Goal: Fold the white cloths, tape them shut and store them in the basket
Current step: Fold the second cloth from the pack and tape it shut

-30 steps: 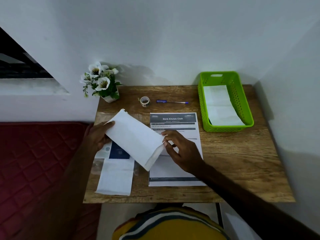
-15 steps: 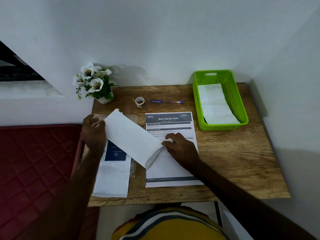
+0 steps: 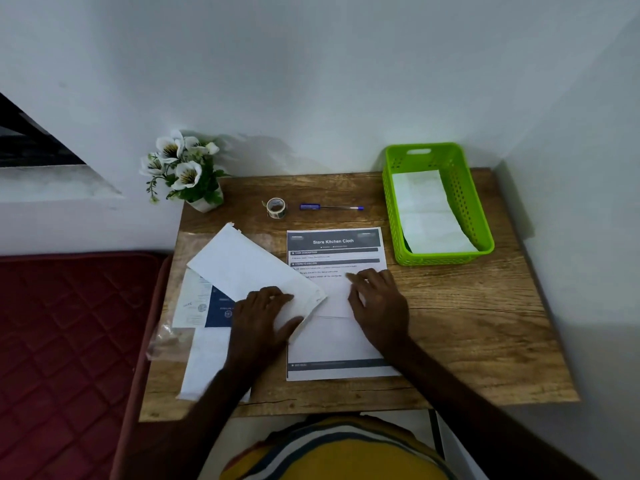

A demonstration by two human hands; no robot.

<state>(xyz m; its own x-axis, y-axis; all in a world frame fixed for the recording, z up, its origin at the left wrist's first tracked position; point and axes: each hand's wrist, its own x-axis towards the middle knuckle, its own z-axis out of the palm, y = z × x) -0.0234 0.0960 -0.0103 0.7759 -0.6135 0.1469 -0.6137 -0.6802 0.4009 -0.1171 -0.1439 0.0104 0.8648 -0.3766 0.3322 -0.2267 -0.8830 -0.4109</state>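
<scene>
A folded white cloth [image 3: 242, 265] lies slantwise on the wooden table [image 3: 467, 323], its lower right end over the printed instruction sheet [image 3: 337, 344]. My left hand [image 3: 263, 317] presses flat on that end. My right hand [image 3: 377, 299] rests on the sheet just right of the cloth's tip, fingers stretched out. A second white cloth [image 3: 204, 362] lies at the table's front left, partly under my left arm. The green basket [image 3: 485, 216] stands at the back right with folded white cloths [image 3: 426, 216] inside. A tape roll [image 3: 276, 206] stands at the back centre.
A blue pen [image 3: 330, 207] lies right of the tape. A pot of white flowers [image 3: 183, 168] stands at the back left corner. A blue-and-white card [image 3: 207, 303] and clear wrapping [image 3: 166, 341] lie at the left edge. A red mattress [image 3: 69, 323] is left of the table.
My left hand has left the cloth's far left end and come down flat on its near right end. The right hand slid off the cloth's tip onto the sheet. The cloth now lies flat.
</scene>
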